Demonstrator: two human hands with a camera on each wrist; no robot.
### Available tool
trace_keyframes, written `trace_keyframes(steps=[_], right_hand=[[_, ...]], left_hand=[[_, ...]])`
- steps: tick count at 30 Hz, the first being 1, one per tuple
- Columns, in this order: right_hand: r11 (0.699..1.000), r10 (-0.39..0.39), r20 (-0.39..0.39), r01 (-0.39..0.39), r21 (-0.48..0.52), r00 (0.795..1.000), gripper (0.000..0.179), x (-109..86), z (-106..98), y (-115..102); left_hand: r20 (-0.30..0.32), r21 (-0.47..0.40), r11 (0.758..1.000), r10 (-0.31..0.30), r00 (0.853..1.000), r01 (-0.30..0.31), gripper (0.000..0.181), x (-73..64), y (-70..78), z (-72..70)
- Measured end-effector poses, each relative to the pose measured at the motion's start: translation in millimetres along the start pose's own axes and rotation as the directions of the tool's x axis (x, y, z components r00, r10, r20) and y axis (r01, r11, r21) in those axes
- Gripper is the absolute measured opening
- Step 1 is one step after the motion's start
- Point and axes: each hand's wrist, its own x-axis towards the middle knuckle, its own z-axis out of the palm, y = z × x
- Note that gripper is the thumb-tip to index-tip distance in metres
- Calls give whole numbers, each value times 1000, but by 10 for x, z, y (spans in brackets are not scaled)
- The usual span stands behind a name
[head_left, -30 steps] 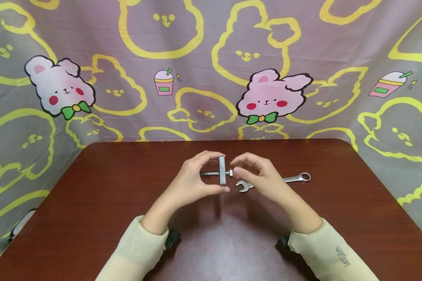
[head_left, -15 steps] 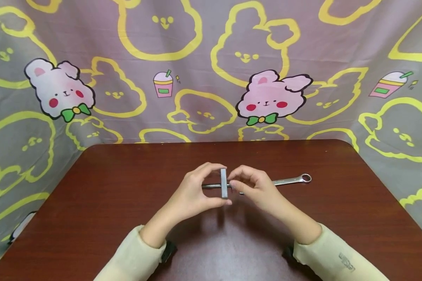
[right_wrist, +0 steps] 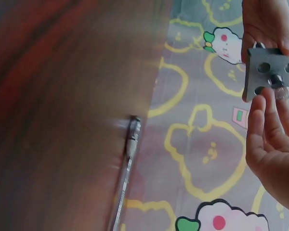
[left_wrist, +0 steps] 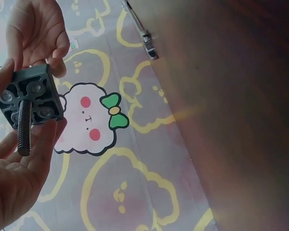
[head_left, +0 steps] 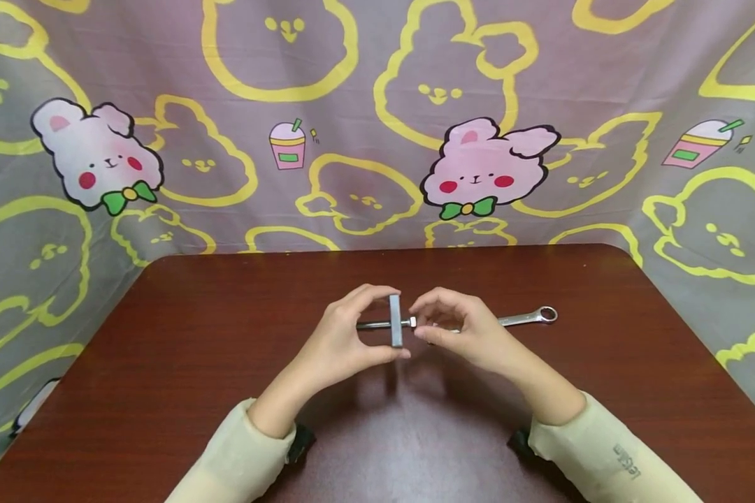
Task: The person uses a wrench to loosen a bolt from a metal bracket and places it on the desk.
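Observation:
My left hand (head_left: 342, 332) grips a square grey plate (head_left: 396, 323) by its top and bottom edges, above the table. A threaded bolt (left_wrist: 24, 130) runs through the plate's middle; its long end points back toward the left palm. On the right side of the plate sits a small hex nut (head_left: 413, 322). The right hand (head_left: 468, 332) is beside it, with thumb and fingertips parted around the nut and a gap showing in the head view. Seen from the right wrist, the plate's face (right_wrist: 265, 79) shows round holes near its corners.
A combination wrench (head_left: 525, 320) lies on the dark brown table (head_left: 226, 314) behind the right hand, its ring end to the right and its open end covered by that hand. A cartoon-print curtain (head_left: 365, 126) hangs behind the table.
Half a second ago the right fingers closed over the nut; now they have parted and it shows again. The hands and plate moved slightly down, then back up in view. The wrench stays put.

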Motion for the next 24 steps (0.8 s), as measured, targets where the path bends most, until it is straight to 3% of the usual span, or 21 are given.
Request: trace_keyframes(steps=[7, 16, 20, 24], right_hand=[[996, -12, 22, 10, 87, 1000, 18, -4, -32, -27], [989, 57, 19, -59, 133, 998, 14, 0, 60, -35], [992, 28, -23, -24, 125, 999, 10, 11, 83, -63], [997, -57, -62, 60, 49, 996, 15, 8, 100, -57]], left_hand=[[-13, 12, 1000, 25, 1000, -25, 72, 15, 20, -25], [-2, 15, 999, 28, 1000, -28, 72, -21, 66, -3], [-17, 11, 999, 50, 999, -50, 72, -27, 105, -11], [-38, 14, 999, 46, 998, -45, 72, -34, 105, -23]])
